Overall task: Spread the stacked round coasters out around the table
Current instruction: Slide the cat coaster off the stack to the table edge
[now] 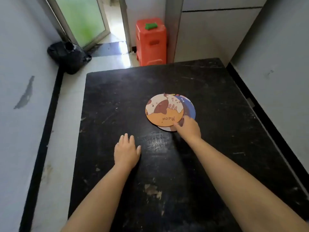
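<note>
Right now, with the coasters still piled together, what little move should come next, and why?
Probably slide the top coaster off the pile toward bare table on the left. The right hand already touches the pile's near edge, the coasters still overlap, and the left hand lies flat on the table, holding nothing.

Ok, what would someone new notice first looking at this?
Probably the coasters, a loose colourful stack right of centre on the black table, the top one reading "Meow". The right hand touches the stack's near edge; the left hand lies flat on the table. An orange stool stands beyond.
</note>
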Available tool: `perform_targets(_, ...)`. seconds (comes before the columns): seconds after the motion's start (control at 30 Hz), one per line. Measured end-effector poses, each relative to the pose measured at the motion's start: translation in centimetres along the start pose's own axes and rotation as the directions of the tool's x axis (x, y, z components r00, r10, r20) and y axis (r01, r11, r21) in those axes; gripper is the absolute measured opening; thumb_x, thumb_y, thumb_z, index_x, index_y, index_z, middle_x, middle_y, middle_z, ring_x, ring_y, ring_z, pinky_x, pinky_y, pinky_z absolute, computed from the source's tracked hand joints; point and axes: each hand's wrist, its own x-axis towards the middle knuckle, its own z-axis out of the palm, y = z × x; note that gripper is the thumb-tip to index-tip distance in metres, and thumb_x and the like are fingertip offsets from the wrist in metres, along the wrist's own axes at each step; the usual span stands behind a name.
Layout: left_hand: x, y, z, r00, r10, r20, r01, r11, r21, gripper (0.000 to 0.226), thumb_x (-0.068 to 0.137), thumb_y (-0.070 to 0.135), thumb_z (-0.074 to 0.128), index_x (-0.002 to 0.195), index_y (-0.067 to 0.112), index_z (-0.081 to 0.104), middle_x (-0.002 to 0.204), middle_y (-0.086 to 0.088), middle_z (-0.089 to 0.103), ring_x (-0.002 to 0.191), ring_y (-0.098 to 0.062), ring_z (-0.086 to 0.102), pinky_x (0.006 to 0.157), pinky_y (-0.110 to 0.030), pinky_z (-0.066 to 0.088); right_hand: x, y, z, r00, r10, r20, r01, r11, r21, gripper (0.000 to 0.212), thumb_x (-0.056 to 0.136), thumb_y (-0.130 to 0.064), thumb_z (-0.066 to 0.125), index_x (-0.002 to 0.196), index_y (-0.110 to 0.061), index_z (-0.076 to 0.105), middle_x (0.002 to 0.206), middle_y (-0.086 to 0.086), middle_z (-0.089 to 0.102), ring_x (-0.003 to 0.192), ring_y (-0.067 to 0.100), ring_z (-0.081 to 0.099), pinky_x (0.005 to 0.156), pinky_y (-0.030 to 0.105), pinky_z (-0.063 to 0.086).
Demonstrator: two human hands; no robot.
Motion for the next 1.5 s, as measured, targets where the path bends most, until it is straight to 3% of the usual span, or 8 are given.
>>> perform_targets(0.13,1.7,-0.7,2.6,1.0,0.01,-0.019,-0.011,1.0,-0.017,0.063,0.093,0.043,0.028,0.144,0.01,0.01,0.157,-0.013,0.005,0.144,-0.025,-0.001,0.118,-0.04,0.005,3.9,-1.2,1.5,0.978,0.183,-0.102,-0.176,0.982,0.073,0.061,0.08,-0.038,0.063,0.126,-0.005,0.039,0.128,0.019,0.047,0.115,0.035,0.049,0.089,0.044,0.047)
perform_targets(0.4,2.1,-1.2,3.7,0.997,0.039,-0.068,-0.042,0.998,-0.038,0.064,0.091,0.044,0.028,0.144,0.012,0.011,0.157,-0.011,0.004,0.144,-0.022,-0.003,0.117,-0.039,0.0,6.9,-2.5,3.0,0.912,0.391,-0.122,-0.369,0.914,0.171,0.068,0.075,-0.033,0.07,0.128,-0.006,0.038,0.135,0.017,0.047,0.121,0.033,0.046,0.098,0.044,0.043)
perform_targets(0.67,2.2,-0.9,1.8,1.0,0.025,-0.009,-0.025,0.998,-0.06,0.064,0.091,0.045,0.034,0.142,0.01,0.019,0.155,-0.013,0.014,0.143,-0.026,0.007,0.117,-0.041,0.01,4.6,-1.8,0.9,0.967,0.198,-0.161,-0.124,0.915,0.384,0.027,0.089,-0.007,0.046,0.114,-0.005,0.056,0.117,0.014,0.061,0.109,0.031,0.055,0.087,0.038,0.048)
perform_targets(0.83,2.7,0.3,-2.7,0.998,0.019,-0.054,-0.043,0.883,-0.468,0.067,0.085,0.034,0.058,0.139,0.007,0.029,0.145,-0.014,0.038,0.134,-0.028,0.032,0.11,-0.04,0.029,0.3,0.4,-3.9,0.993,0.093,0.074,-0.118,0.821,0.558,0.015,0.084,0.001,0.055,0.095,-0.004,0.064,0.097,0.015,0.067,0.091,0.026,0.063,0.06,0.027,0.054)
perform_targets(1.0,0.9,3.7,-4.9,0.891,0.412,0.191,-0.208,0.744,-0.635,0.068,0.078,0.017,0.069,0.137,0.013,0.035,0.136,-0.009,0.05,0.118,-0.02,0.049,0.096,-0.029,0.039,-4.2,3.4,-7.3,0.848,0.013,0.529,-0.141,0.969,0.203,0.026,0.081,-0.003,0.061,0.07,-0.026,0.067,0.072,-0.007,0.068,0.07,0.006,0.065,0.049,0.016,0.051)
perform_targets(1.13,-2.1,6.0,-2.5,0.767,0.541,0.345,-0.251,0.748,-0.614,0.022,0.082,0.006,0.063,0.104,0.004,0.066,0.1,-0.01,0.067,0.088,-0.015,0.058,0.079,-0.022,0.043,-6.0,5.3,-6.1,0.845,0.042,0.532,-0.022,0.999,-0.044,0.016,0.078,-0.009,0.065,0.079,-0.024,0.07,0.076,-0.013,0.065,0.078,0.008,0.062,0.058,0.017,0.045)
perform_targets(1.3,-3.1,6.2,-0.3,0.885,0.29,0.363,0.05,0.717,-0.695,0.023,0.083,0.0,0.057,0.065,0.014,0.061,0.064,0.001,0.057,0.059,-0.01,0.051,0.052,-0.016,0.045,-7.2,8.9,-4.5,0.979,0.071,0.19,-0.067,0.997,-0.028,0.045,0.077,-0.013,0.068,0.121,-0.012,0.055,0.114,0.007,0.064,0.1,0.02,0.059,0.085,0.033,0.049)
perform_targets(1.5,-5.7,5.3,1.5,0.828,0.013,0.561,0.485,0.486,-0.727,0.022,0.081,-0.008,0.056,0.07,0.01,0.055,0.07,-0.007,0.056,0.064,-0.016,0.056,0.04,-0.013,0.052,-10.7,11.1,-0.6,0.952,0.26,0.161,-0.218,0.946,-0.238,0.049,0.08,-0.033,0.061,0.119,-0.005,0.051,0.122,0.016,0.055,0.106,0.03,0.056,0.083,0.039,0.049)
